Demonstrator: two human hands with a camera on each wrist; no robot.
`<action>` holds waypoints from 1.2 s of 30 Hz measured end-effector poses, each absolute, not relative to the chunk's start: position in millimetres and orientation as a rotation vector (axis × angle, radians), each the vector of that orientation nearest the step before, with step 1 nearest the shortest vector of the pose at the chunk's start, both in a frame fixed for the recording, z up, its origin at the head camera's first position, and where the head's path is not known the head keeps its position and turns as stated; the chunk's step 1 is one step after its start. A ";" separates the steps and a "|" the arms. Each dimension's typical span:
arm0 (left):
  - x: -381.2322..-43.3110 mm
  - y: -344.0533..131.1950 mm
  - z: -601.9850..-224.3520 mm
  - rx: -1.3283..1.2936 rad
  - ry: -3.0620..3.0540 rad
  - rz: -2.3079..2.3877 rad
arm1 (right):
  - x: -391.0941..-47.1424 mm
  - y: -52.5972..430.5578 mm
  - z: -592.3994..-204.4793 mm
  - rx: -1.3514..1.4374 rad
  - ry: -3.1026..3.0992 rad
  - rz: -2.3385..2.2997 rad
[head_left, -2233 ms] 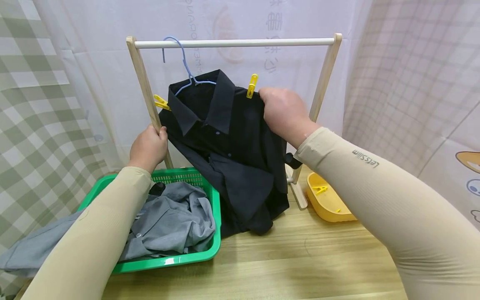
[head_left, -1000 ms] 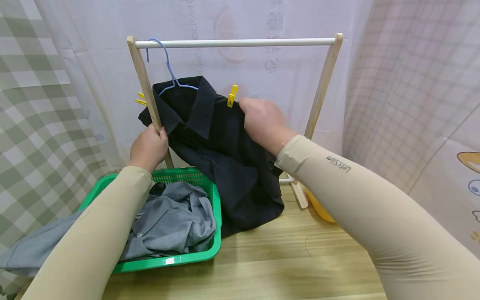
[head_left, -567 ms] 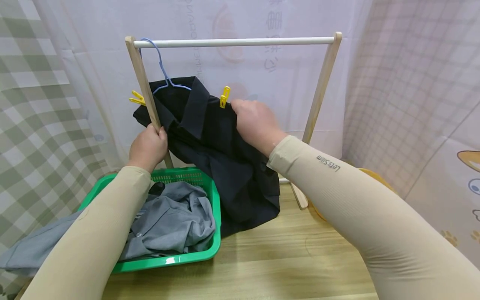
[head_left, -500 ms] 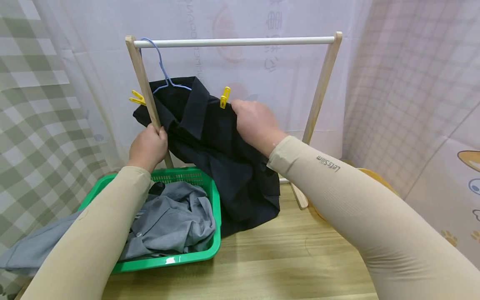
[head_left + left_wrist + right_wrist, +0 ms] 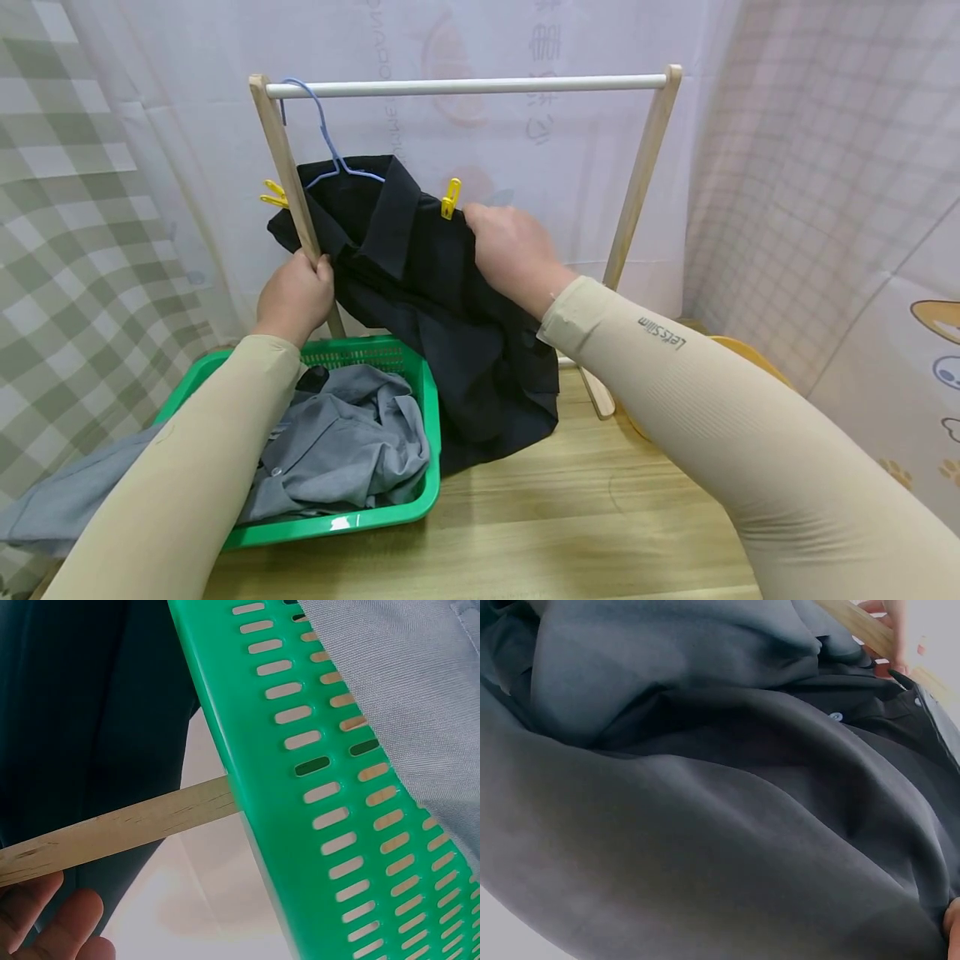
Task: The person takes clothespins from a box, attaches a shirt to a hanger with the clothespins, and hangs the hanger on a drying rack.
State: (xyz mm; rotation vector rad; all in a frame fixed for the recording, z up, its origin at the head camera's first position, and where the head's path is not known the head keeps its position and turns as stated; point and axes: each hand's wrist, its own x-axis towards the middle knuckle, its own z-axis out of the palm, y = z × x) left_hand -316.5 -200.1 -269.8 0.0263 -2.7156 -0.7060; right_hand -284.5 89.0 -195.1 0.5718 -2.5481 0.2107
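With the left hand [image 5: 295, 292] I grip the rack's left post [image 5: 286, 167], thumb on the near side, just above the green basket [image 5: 330, 526]. With the right hand [image 5: 513, 250] I pinch the black shirt [image 5: 450, 308] at one shoulder, right beside a yellow clip [image 5: 450, 200] that stands up from the cloth.

The shirt is on a blue hanger [image 5: 323, 125], its hook over the white bar [image 5: 472, 86] at the far left end, next to the post. Its other shoulder passes behind that post, where a second yellow clip [image 5: 276, 197] sticks out. The collar faces me, and the body slants down in folds behind the basket's right side; I cannot tell whether the hem touches the tabletop [image 5: 600, 525].

A grey garment [image 5: 345, 450] lies crumpled in the basket, part of it draped over the left side. My right forearm mostly hides a yellow container [image 5: 750, 354].
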 end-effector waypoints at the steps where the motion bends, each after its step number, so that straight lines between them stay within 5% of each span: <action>1: -316.6 -200.0 -269.8 0.025 -2.711 -0.703 | -284.5 90.1 -195.5 0.572 -2.549 0.213; 36: -320.0 -202.3 -271.7 0.006 -2.696 -0.684 | -271.2 119.5 -214.1 0.682 -2.478 0.311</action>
